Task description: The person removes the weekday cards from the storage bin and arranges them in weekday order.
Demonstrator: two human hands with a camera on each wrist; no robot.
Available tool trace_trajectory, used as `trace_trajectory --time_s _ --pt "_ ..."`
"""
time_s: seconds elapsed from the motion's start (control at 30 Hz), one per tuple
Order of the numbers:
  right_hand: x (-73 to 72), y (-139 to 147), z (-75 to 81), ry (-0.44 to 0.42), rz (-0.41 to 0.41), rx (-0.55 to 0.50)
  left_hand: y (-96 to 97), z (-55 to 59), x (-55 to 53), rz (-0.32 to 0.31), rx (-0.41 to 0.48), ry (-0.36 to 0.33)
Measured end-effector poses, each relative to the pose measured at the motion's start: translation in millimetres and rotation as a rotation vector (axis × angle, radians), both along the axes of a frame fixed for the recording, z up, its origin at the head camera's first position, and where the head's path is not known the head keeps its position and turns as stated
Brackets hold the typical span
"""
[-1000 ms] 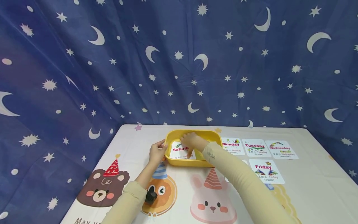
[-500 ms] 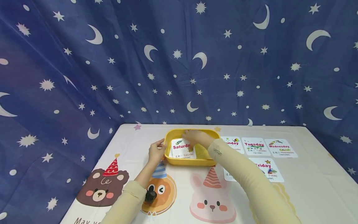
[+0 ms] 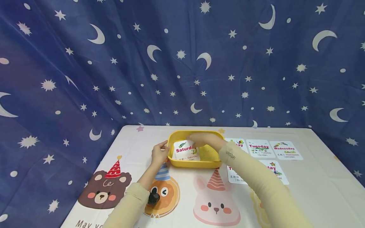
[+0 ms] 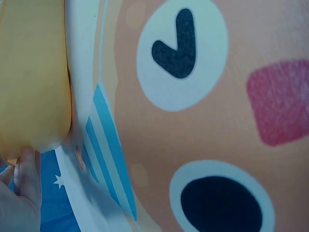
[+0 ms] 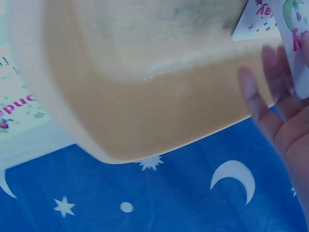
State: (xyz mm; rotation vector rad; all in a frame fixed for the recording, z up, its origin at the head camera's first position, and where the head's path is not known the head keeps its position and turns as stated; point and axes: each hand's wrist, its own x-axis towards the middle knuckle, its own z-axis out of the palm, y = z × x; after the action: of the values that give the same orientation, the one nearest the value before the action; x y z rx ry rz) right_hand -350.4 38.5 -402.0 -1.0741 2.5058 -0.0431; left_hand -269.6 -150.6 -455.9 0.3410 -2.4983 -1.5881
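A yellow plastic tray (image 3: 185, 164) stands near the back of the table. At its left end my left hand (image 3: 159, 154) pinches the rim; in the left wrist view, its fingers (image 4: 29, 169) touch the tray's end wall. Inside the tray, my right hand (image 3: 206, 141) pinches the white Saturday card (image 3: 182, 151) at its upper right edge. The right wrist view has this card (image 5: 291, 36) raised at a tilt between thumb and fingers. Beneath it, another white card (image 5: 258, 24) with pink letters lies in the tray, mostly hidden.
Right of the tray lie the Tuesday card (image 3: 260, 148), the Wednesday card (image 3: 286, 150) and a partly covered Monday card (image 3: 238, 144). In front, my right sleeve (image 3: 256, 177) covers parts of two more cards. A small black object (image 3: 154, 198) sits beside my left forearm.
My right hand has moved slightly right and up inside the tray. The Saturday card has shifted and now tilts at its right edge. My left hand stays at the tray's end.
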Motion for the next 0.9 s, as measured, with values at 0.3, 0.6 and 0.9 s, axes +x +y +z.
trace_trajectory --time_s 0.3,0.6,0.9 --pt "-11.7 27.1 -3.1 -0.122 0.079 -0.288 0.5 4.2 1.0 -0.012 -0.028 0.003" --pt "6.0 41.7 7.1 -0.096 -0.004 -0.43 1.7 5.7 2.4 0.001 -0.006 -0.015" --pt "21.4 57.7 13.4 -0.038 -0.098 -0.567 2.7 4.7 2.1 0.011 -0.001 -0.01"
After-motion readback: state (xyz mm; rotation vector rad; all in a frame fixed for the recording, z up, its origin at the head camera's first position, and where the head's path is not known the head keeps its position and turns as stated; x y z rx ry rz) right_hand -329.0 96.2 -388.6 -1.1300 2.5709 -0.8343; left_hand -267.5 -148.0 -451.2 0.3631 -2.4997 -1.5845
